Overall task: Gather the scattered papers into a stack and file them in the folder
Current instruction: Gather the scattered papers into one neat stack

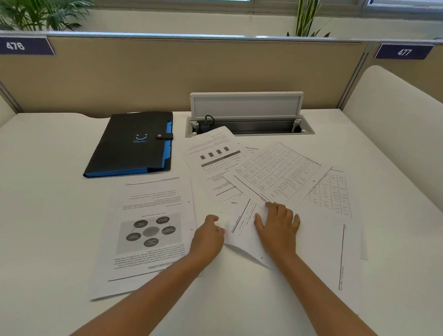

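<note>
Several printed papers lie scattered over the white desk [35,210]. A sheet with a circle diagram [146,230] lies at the left. Overlapping sheets with tables [278,173] and a bar chart [213,152] spread at the centre and right. My left hand [208,237] pinches the lifted edge of a middle sheet [240,234]. My right hand [278,227] lies flat on that same sheet, fingers apart. The black folder with blue dividers [132,146] lies snapped closed at the back left, away from both hands.
An open cable tray with a raised lid [246,108] sits at the back centre, one sheet's corner over its edge. Beige partitions [168,71] border the desk, with plants behind. A white side panel [400,119] rises at the right.
</note>
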`<action>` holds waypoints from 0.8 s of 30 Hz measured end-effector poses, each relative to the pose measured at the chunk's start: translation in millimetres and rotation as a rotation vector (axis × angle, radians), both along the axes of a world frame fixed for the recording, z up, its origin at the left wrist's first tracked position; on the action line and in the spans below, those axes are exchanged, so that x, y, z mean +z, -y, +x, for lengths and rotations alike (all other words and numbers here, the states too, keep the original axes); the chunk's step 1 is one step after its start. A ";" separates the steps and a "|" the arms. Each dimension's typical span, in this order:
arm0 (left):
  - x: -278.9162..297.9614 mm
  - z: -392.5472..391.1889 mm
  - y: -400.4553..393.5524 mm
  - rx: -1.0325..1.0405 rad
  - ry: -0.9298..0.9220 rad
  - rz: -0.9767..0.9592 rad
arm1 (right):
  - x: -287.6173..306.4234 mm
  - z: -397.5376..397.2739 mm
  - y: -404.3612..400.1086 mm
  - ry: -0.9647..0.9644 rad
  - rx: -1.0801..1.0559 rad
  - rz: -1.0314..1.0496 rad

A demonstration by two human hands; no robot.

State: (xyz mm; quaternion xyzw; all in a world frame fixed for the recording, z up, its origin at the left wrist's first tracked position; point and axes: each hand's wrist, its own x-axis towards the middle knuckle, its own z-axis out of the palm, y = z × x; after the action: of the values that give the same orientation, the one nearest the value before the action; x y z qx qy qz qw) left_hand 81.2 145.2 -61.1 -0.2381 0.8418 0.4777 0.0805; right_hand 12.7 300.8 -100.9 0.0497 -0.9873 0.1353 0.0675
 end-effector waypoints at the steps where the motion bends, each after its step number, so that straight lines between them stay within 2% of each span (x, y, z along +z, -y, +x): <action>1: -0.2 0.0 0.0 -0.010 -0.004 0.023 | -0.3 0.0 0.0 0.000 -0.001 -0.003; 8: 4.9 -2.9 -8.2 0.062 0.004 0.342 | -2.1 -0.7 0.5 -0.019 -0.006 0.001; 13: 6.9 -8.5 -20.4 0.041 -0.006 0.216 | -4.3 -1.9 -0.9 -0.035 0.004 -0.001; 17: 5.6 -6.7 -23.6 0.042 0.009 0.282 | -3.2 -0.4 -1.7 -0.043 0.023 -0.013; 24: 5.6 -5.7 -13.9 0.092 -0.015 0.303 | 3.2 -4.4 -5.6 0.065 0.058 -0.176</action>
State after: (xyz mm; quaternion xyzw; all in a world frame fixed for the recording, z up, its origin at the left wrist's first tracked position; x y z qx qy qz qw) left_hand 75.4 159.1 -55.5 -0.2582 0.7489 0.6041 0.0874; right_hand 8.3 306.5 -97.7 0.0675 -0.9714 0.2248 0.0357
